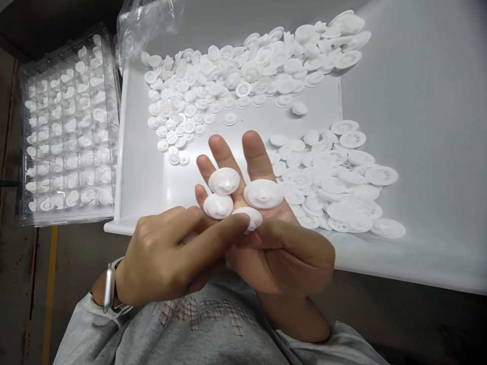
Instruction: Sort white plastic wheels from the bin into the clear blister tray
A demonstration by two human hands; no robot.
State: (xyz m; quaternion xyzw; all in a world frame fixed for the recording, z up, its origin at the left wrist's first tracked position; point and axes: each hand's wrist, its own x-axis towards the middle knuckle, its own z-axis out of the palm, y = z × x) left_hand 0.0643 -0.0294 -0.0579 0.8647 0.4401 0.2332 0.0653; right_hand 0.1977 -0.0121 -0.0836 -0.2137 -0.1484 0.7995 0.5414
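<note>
My right hand (281, 253) lies palm up over the near edge of the white table (418, 152), fingers stretched away from me. Three white plastic gears rest on its fingers: one at the far left (224, 181), a smaller one (218, 205) just below it, and a larger one (264, 193) to the right. My left hand (171, 256), with a watch on its wrist, is curled beside it. Its index finger and thumb pinch another small white gear (249, 218) at the base of my right fingers.
Heaps of small white gears (213, 91) and larger ones (342, 177) cover the table. A clear compartment tray (68, 126) holding several gears stands to the left. A crumpled clear plastic bag (148, 20) lies at the far edge.
</note>
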